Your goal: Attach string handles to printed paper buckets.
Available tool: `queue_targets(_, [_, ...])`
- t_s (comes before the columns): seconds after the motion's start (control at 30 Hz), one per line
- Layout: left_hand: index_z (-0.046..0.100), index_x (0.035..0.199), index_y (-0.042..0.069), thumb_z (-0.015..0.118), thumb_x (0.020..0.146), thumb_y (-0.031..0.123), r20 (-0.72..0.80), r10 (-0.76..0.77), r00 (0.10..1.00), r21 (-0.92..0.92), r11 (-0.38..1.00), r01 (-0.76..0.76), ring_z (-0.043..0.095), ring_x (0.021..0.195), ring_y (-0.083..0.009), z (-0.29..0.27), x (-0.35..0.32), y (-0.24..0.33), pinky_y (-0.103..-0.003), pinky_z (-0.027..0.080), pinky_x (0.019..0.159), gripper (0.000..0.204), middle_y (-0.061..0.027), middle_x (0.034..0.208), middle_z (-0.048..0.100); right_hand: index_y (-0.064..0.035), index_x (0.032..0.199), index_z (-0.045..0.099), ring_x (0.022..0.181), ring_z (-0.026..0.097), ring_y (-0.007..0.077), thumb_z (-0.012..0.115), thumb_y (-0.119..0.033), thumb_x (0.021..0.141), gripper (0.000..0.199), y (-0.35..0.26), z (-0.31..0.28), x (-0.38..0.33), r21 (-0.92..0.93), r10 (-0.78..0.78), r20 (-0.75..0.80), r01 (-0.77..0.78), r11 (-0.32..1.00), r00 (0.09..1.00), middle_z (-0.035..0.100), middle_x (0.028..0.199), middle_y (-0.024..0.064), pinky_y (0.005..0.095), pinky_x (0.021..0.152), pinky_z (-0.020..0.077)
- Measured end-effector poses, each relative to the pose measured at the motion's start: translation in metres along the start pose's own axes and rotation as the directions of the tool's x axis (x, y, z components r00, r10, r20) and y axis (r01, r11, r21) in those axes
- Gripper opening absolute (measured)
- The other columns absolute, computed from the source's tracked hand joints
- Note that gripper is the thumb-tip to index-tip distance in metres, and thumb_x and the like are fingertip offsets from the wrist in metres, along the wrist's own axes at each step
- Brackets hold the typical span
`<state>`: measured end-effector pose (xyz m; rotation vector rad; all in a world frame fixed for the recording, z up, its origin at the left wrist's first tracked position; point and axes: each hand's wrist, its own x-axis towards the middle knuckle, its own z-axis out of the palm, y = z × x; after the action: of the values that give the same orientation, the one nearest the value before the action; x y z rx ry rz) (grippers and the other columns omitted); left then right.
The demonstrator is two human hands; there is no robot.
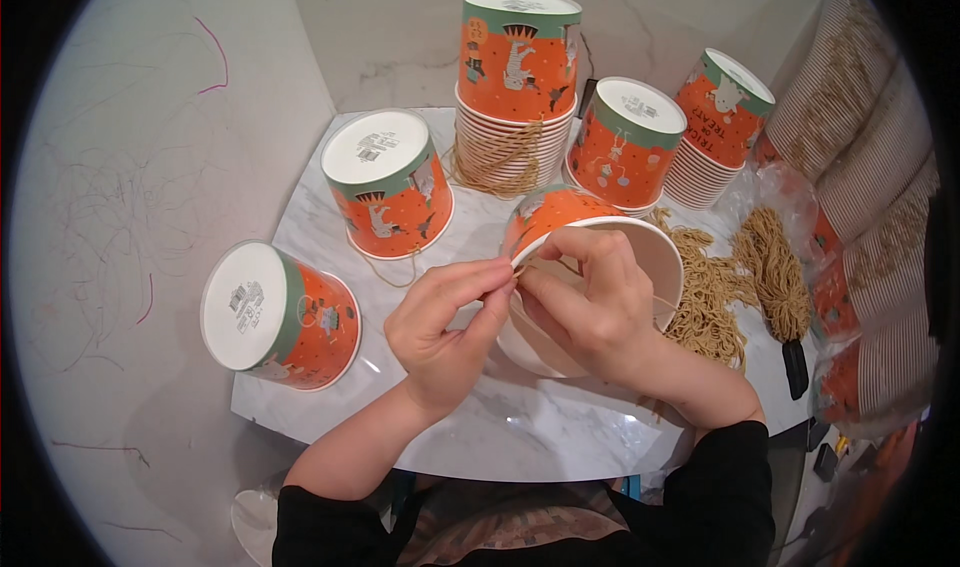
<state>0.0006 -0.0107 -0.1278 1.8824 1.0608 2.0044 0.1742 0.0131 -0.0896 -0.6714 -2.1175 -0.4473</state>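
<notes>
An orange paper bucket (565,207) with a white inside lies tilted on the marble-patterned table, its mouth facing me. At the left part of its rim, my left hand (445,322) pinches a thin tan cord between thumb and fingertips. My right hand (598,292) reaches across the mouth, its thumb and forefinger closed on the same cord close to the left fingertips. The exact spot where the cord meets the rim is hidden by my fingers. A loose length of cord also crosses the bucket's inside, right of my right hand.
Upside-down orange buckets stand at left (325,312) and behind it (385,212). A tall nested stack (515,72) and two more stacks (625,147) (720,117) stand at the back. Tan cords lie in a pile (705,312) and a tied bundle (775,267) at right, beside plastic-wrapped bucket stacks (880,257).
</notes>
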Motion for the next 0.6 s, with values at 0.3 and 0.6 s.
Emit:
queue_targets(0.3, [0.072,0.095,0.004,0.077,0.073,-0.007,0.044,0.161,0.986,0.112,0.980,-0.165,0.072,0.083,-0.0236,-0.001,0.001,0.004,-0.031,0.057,0.071,0.026,-0.0102,0.096,0.074,-0.0079,0.093,0.069,0.079,0.061,0.0178,0.076,-0.015,0.066,0.029,-0.006,-0.023,0.006,0.041,-0.065,0.061,0.063,0.997,0.996,0.063,0.103,0.0050,0.0275,0.058,0.0496])
queue_targets(0.6, [0.072,0.100,0.004,0.077,0.074,-0.007,0.099,0.242,0.965,0.155,0.954,-0.255,0.070,0.083,-0.0227,-0.003,0.001,0.004,-0.030,0.055,0.068,0.029,-0.0106,0.098,0.073,-0.0058,0.092,0.067,0.075,0.060,0.0143,0.069,-0.014,0.069,0.025,-0.019,-0.055,0.015,-0.031,-0.173,0.233,0.185,0.982,0.957,0.063,0.098,0.0051,0.0253,0.055,0.0471])
